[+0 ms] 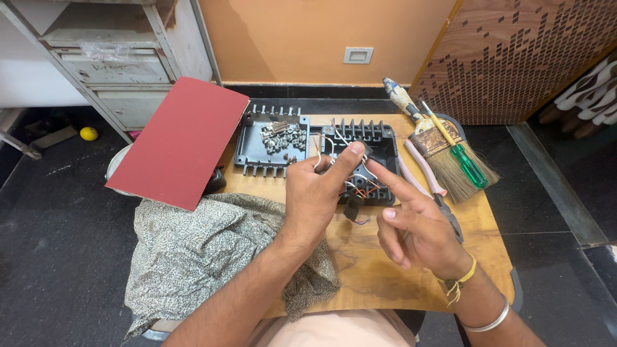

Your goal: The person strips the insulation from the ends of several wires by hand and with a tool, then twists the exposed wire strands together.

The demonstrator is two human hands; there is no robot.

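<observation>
Left hand: I see my left hand (318, 193) raised over the surface (379, 270), back toward the camera, thumb up; it pinches thin white wires (319, 157) that loop up from the housing. The fingertips are hidden behind the hand.
Right hand: my right hand (414, 228) is spread loosely, holding nothing; its index finger points toward the wiring, the other fingers curl inward. A yellow thread band and a metal bangle sit on the wrist.
Black housing: the open black finned housing (379, 138) lies on the surface just beyond both hands, with red, white and dark wiring bunched inside it at its near edge.
Small black part: a small black component (353, 207) hangs at the near edge of the housing, between the two hands; I cannot tell whether either hand touches it.
Second cover: a matching black cover (254, 151) lies just left of the housing, with a heap of pale screws (283, 136) in it.
Tools: pink-handled pliers (424, 177) lie right of the housing, partly under my right hand; a paintbrush (443, 151) and a green-handled screwdriver (464, 160) lie beside them, the screwdriver across the bristles.
Left side: a red board (180, 141) overhangs the left edge of the surface; a patterned cloth (205, 250) is bunched under my left forearm.
</observation>
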